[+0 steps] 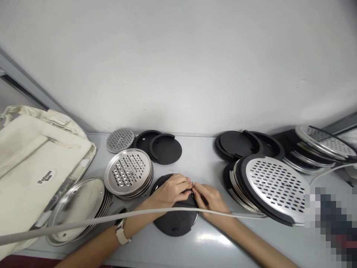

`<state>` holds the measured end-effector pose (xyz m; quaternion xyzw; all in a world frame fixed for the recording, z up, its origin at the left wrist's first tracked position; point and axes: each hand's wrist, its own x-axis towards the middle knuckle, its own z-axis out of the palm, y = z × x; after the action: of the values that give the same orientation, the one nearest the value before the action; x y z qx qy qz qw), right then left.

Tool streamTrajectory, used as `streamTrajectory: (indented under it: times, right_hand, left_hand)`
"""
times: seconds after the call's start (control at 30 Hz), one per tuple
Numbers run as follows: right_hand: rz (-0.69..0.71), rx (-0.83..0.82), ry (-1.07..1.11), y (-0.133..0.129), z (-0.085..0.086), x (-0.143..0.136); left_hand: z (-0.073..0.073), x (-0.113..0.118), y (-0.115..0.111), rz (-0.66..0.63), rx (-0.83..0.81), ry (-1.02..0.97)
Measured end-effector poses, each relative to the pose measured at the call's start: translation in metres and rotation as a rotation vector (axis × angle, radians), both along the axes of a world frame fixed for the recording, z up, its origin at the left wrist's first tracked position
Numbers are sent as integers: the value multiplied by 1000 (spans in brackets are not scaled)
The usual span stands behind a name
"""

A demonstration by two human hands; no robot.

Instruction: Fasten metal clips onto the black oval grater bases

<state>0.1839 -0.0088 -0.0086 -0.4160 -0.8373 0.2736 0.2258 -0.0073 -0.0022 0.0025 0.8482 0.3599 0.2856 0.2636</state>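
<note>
A black round disc lies in front of me on the grey table, with a small hole near its front edge. Over its upper part, my left hand is closed, its fingertips meeting those of my right hand. My right hand pinches at the disc's right side. A tiny shiny ring-like piece shows between the fingertips; what it is I cannot make out. Part of the disc is hidden under both hands. A watch with a pale strap is on my left wrist.
Stacked perforated metal discs and plain metal plates stand at left, beside cream fabric bags. Black rimmed discs lie behind. More perforated discs are stacked at right. A pale cable crosses in front of my arms.
</note>
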Motion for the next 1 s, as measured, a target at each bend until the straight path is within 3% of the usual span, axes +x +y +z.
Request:
streamTrajectory:
  times: [0.37,0.6,0.87,1.0]
  right_hand:
    - [-22,-15,-4,-1,0,-1]
    - [13,12,14,2,0,1]
    - [13,27,2,3,1,2]
    - [15,46,11,3,1,2]
  left_hand:
    - [-1,-2,-2,-8,106,76]
    - [16,0,-10,108,93,190]
    - [13,-2,-9,209,169,296]
    - [32,-6,-27,166,150,523]
